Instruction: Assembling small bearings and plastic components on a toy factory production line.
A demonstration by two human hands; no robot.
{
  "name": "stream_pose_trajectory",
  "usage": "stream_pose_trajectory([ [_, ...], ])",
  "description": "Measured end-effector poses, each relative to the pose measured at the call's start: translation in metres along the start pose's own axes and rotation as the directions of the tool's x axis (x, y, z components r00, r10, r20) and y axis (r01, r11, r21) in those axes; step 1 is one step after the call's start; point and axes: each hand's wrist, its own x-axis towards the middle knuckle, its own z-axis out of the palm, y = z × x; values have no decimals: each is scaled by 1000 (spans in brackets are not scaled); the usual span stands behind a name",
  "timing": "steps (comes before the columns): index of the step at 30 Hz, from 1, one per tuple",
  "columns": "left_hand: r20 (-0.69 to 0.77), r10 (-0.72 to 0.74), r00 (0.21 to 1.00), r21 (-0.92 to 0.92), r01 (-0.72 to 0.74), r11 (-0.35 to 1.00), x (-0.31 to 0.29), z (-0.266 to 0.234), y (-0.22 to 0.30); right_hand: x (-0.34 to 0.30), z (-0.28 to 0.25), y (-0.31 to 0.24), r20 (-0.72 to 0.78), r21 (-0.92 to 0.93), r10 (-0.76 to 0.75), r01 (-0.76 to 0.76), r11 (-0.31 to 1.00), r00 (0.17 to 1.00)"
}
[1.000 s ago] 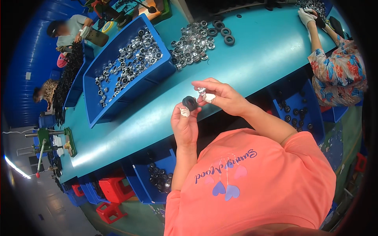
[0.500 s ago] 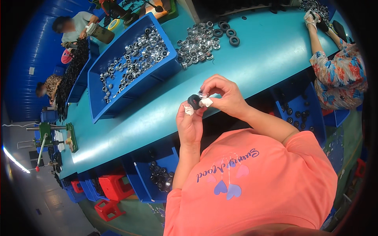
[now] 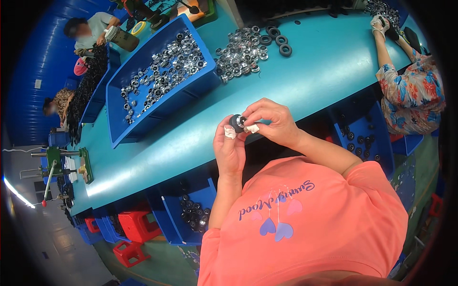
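Note:
Above the near edge of the bench, my left hand (image 3: 229, 150) is closed on a small black rubber tyre (image 3: 234, 122). My right hand (image 3: 274, 123) pinches a shiny silver wheel hub (image 3: 240, 122) that sits against the tyre's opening; how deep it goes in cannot be seen. Both thumbs have white wrapping on them. Beyond my hands lies a pile of loose silver hubs (image 3: 241, 55), with several black tyres (image 3: 285, 50) at its right. More hubs fill part of a large blue bin (image 3: 160, 117) at the left.
The turquoise bench (image 3: 329, 62) runs across the view. Below its edge stand blue bins holding black wheels (image 3: 193, 212). Red stools (image 3: 131, 255) and a green hand press (image 3: 55, 159) are at the left. A co-worker in a floral shirt (image 3: 410, 90) works at the right; others sit far left.
The silver hub in my right hand has come against the tyre in my left hand. My right hand has shifted slightly down, with the tyre turned a little.

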Motion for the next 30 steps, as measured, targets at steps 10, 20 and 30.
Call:
stream_pose_trajectory([
  [10, 35, 47, 998, 189, -53, 980, -2, 10, 0, -7, 8, 5, -44, -261, -289, 268, 927, 956],
  [20, 20, 44, 999, 54, -45, 997, 2, 3, 1, -7, -5, 10, 136, 360, 364, -388, 849, 921],
  [30, 52, 214, 975, 323, -220, 920, 2, 6, -4, -11, 3, -7, 179, 177, 180, -212, 961, 967],
])
